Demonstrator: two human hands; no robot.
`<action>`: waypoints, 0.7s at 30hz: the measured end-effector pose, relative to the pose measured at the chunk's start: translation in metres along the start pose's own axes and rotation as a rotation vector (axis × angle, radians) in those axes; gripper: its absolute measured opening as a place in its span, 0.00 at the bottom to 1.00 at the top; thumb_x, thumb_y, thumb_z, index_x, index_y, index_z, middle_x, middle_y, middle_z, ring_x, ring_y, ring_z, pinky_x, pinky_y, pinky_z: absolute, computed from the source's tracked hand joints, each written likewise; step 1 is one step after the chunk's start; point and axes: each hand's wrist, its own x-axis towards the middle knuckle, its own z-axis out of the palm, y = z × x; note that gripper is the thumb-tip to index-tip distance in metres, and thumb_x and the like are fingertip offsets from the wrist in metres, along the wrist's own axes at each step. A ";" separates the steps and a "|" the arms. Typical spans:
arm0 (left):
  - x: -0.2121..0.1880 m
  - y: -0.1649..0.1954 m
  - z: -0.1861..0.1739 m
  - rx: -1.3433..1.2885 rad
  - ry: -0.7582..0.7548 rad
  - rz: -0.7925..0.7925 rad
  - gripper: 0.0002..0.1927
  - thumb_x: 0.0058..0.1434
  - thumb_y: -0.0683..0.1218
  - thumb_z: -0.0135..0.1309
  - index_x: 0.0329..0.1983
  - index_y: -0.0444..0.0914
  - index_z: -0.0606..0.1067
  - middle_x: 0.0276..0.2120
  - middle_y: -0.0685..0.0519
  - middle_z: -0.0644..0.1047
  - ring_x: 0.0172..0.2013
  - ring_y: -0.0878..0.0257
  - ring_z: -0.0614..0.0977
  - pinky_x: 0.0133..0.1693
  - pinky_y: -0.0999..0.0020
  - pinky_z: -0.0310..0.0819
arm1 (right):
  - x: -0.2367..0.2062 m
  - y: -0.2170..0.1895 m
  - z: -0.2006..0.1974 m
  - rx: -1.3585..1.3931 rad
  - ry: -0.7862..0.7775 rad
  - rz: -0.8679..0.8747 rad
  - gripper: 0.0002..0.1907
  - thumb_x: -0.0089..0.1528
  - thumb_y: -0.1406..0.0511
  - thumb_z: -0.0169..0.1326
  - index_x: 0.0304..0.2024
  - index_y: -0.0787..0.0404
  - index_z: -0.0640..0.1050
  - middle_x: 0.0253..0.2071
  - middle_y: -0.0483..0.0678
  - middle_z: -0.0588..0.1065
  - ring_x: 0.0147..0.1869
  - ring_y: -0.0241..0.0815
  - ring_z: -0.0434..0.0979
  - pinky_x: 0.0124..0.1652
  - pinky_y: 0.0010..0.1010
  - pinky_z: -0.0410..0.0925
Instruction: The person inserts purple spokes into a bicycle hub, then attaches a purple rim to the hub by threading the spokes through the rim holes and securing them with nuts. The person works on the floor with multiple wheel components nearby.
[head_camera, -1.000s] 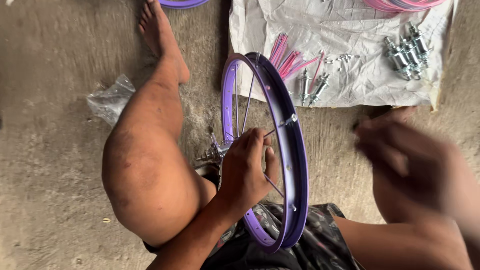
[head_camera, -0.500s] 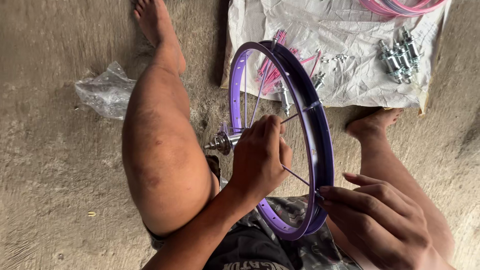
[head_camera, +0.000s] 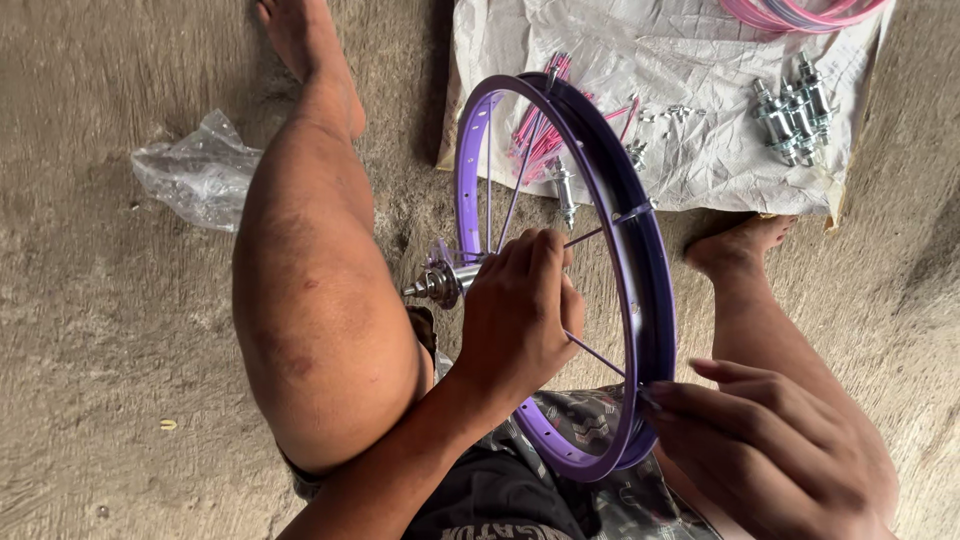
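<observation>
the left hand curls closed inside the purple rim, fingers pinching a spoke near the metal hub. the right hand pinches the rim's outer edge where that spoke ends. the rim stands upright between the knees.

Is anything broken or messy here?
Nothing looks broken. The purple wheel rim has only a few spokes in. A crumpled plastic bag lies loose on the floor, and pink spokes lie scattered on the paper sheet.

Crumpled plastic bag; spare hubs on sheet.
</observation>
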 end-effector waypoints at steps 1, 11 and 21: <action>0.000 0.000 0.000 -0.009 -0.005 -0.009 0.12 0.62 0.36 0.48 0.48 0.31 0.66 0.34 0.43 0.71 0.34 0.49 0.77 0.39 0.52 0.72 | -0.002 -0.001 0.001 -0.009 0.023 0.052 0.11 0.54 0.69 0.67 0.36 0.66 0.80 0.42 0.54 0.80 0.46 0.48 0.84 0.52 0.43 0.78; 0.000 0.000 -0.003 0.013 0.018 0.019 0.14 0.61 0.36 0.49 0.50 0.31 0.66 0.35 0.43 0.72 0.36 0.48 0.78 0.39 0.52 0.71 | -0.008 -0.003 -0.001 -0.009 -0.035 0.103 0.13 0.54 0.67 0.64 0.38 0.69 0.80 0.44 0.55 0.80 0.49 0.49 0.83 0.53 0.43 0.77; 0.001 0.001 -0.002 0.030 0.004 -0.007 0.11 0.63 0.36 0.48 0.48 0.32 0.66 0.35 0.44 0.73 0.34 0.51 0.79 0.39 0.54 0.74 | -0.017 -0.030 0.001 -0.222 -0.060 0.363 0.20 0.52 0.57 0.55 0.44 0.57 0.84 0.48 0.46 0.79 0.55 0.49 0.78 0.58 0.44 0.73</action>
